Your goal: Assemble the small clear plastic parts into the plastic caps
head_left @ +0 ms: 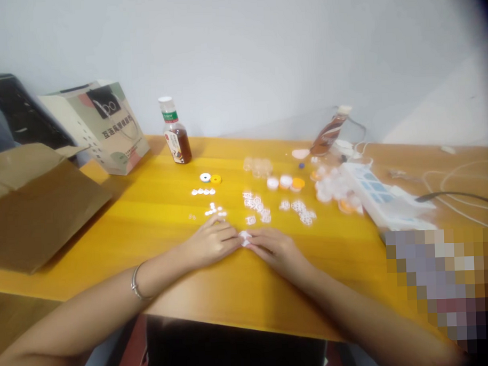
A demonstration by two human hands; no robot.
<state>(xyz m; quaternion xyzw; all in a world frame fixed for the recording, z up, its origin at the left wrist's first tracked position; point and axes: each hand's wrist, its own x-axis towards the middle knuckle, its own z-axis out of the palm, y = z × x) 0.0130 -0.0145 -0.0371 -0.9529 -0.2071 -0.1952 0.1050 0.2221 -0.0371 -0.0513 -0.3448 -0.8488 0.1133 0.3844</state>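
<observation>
A small white plastic piece [245,238] is pinched between my left hand [216,241] and my right hand [275,245], just above the wooden table [216,291]. Its exact kind is too blurred to make out. Beyond my left fingers lie several tiny white parts [215,210] and a row of small white discs [203,192]. Farther back a white ring [205,177] touches a yellow ring [215,179]. Patterned white pieces [257,205] lie past my right fingers, with a second group of patterned pieces [302,210] to their right.
A brown paper bag [40,211] and a printed gift bag [114,129] stand left. One drink bottle [176,134] is upright; another bottle [330,132] tilts at the back right. White and orange caps [286,181], clear plastic pieces [330,184], a white tray [372,186] and cables [460,191] occupy the right side.
</observation>
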